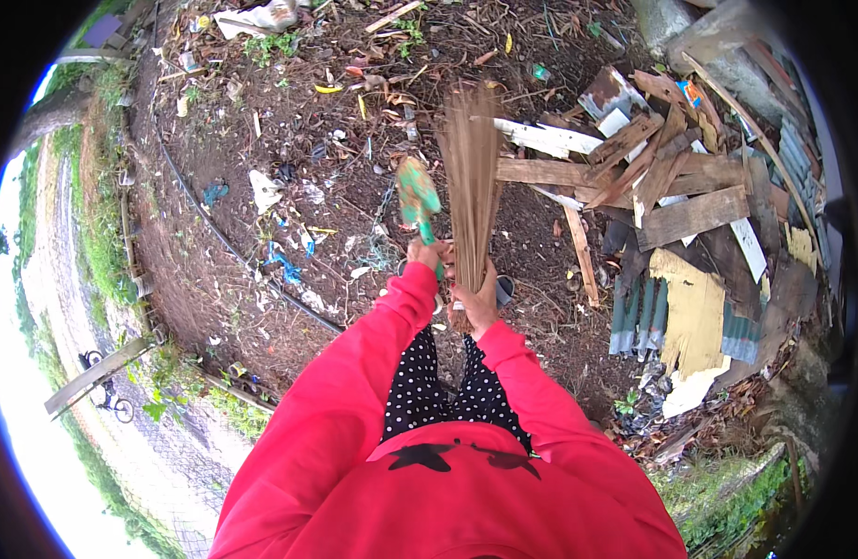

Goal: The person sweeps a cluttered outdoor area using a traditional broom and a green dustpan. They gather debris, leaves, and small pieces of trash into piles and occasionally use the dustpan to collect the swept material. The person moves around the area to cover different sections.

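Note:
My left hand grips the handle of a green hand trowel, its blade pointing away from me and smeared with brown soil. Close beside it, my right hand is wrapped round the bound end of a stick broom made of thin brown ribs. The broom's bristles fan out away from me, and their far tips are blurred. Both tools are held up in front of my legs, above littered brown soil. A sandal shows partly behind my right hand.
Scrap boards lie heaped at the right, with corrugated metal sheets and a torn yellowish panel. A black hose curves across the ground at left. Blue plastic scraps and leaves are scattered about. Beyond a fence, a bicycle stands.

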The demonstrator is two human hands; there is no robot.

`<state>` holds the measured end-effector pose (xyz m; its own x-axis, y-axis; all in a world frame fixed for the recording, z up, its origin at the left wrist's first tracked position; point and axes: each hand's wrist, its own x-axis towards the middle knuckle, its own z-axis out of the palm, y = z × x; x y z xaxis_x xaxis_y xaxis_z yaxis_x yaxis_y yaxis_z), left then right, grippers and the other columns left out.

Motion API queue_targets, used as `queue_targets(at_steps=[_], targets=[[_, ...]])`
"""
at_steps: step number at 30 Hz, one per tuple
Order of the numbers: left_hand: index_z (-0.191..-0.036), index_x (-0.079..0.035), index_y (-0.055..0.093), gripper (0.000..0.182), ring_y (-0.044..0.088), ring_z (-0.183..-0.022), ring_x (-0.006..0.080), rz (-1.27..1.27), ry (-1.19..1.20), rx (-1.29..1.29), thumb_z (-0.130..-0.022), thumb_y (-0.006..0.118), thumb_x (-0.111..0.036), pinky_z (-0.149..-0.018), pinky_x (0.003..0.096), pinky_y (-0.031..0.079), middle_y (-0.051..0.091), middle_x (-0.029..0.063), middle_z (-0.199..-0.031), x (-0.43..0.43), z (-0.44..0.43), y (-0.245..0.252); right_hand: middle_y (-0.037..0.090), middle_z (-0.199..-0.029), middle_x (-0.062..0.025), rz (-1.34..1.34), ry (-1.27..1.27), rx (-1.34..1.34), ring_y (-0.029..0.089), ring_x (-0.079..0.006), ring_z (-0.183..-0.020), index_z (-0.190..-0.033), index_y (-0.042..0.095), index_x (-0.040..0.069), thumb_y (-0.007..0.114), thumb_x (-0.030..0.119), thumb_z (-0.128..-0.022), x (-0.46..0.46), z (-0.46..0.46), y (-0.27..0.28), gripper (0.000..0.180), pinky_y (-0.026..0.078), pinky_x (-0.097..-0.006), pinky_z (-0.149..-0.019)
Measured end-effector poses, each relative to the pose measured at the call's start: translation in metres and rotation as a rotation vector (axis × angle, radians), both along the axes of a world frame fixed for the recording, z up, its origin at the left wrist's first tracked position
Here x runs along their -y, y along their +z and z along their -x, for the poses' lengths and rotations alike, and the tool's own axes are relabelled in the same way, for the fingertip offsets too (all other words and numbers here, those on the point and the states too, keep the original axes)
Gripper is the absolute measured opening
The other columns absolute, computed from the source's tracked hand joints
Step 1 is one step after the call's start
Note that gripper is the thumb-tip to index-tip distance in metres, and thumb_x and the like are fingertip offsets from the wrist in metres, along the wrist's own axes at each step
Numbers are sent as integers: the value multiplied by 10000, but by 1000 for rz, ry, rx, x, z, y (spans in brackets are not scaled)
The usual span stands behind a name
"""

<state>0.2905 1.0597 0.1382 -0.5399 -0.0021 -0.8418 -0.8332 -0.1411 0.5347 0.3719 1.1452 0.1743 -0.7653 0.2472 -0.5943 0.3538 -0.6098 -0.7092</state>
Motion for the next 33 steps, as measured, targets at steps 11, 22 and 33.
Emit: queue_targets(at_steps=[11, 22, 33], targets=[[-809, -16, 506, 83, 572, -540, 209, -107, -33, 40, -744, 520, -66, -449, 338, 487, 586, 123, -708, 36, 27, -37, 518, -945, -137, 176, 312, 63, 559, -183, -566, -1251, 195, 85, 570, 18, -683, -11, 62, -33, 684, 467, -293, -425], [-757, 7, 554, 118, 588, -584, 231, 32, 25, 72, -710, 550, -101, -484, 334, 488, 592, 143, -722, 116, 91, -36, 515, -729, -105, 451, 306, 173, 544, -188, -504, -1176, 235, 124, 510, 90, -762, 77, 139, -47, 498, 477, -293, -384], [-900, -16, 442, 188, 572, -533, 289, -42, 155, 178, -740, 487, -103, -427, 340, 486, 560, 163, -739, 139, 38, -6, 521, -806, -86, 296, 591, 354, 551, -167, -579, -1187, 276, 124, 542, 78, -725, 82, 85, 6, 535, 466, -284, -420]])
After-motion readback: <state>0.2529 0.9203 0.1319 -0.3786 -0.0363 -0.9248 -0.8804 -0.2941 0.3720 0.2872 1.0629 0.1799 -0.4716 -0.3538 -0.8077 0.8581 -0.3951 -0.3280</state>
